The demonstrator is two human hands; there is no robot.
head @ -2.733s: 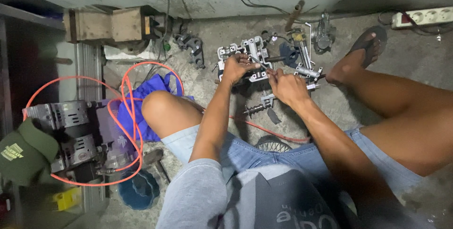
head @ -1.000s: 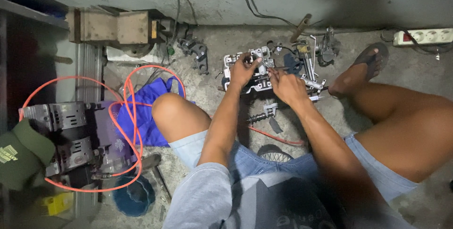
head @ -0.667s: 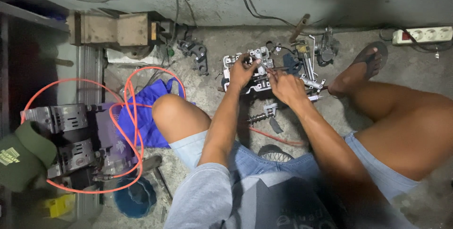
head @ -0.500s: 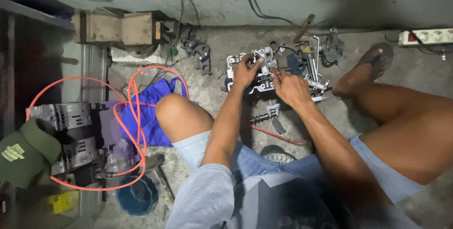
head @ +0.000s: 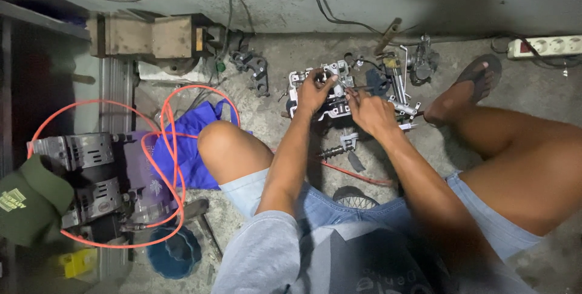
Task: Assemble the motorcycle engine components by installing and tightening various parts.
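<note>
1. While the person sat on the concrete floor with knees spread, both hands stayed on a grey metal engine part at 12 o'clock, exactly where they had been a few seconds earlier; only the camera had drifted slightly, which suggested slow, fine work rather than a new step.
2. The left hand lay curled over the part's top left, fingertips pinched on something too small to make out.
3. The right hand was closed around a thin dark tool pointing into the part.
4. Loose metal fittings lay just beyond, at 1 o'clock.
5. At 9 o'clock sat a grey compressor looped by an orange hose, beside a blue cloth bag.
6. A green cap bore a small pale patch, and a yellow rectangular object lay at 8 o'clock.
7. A white power strip rested at 2 o'clock.
</note>
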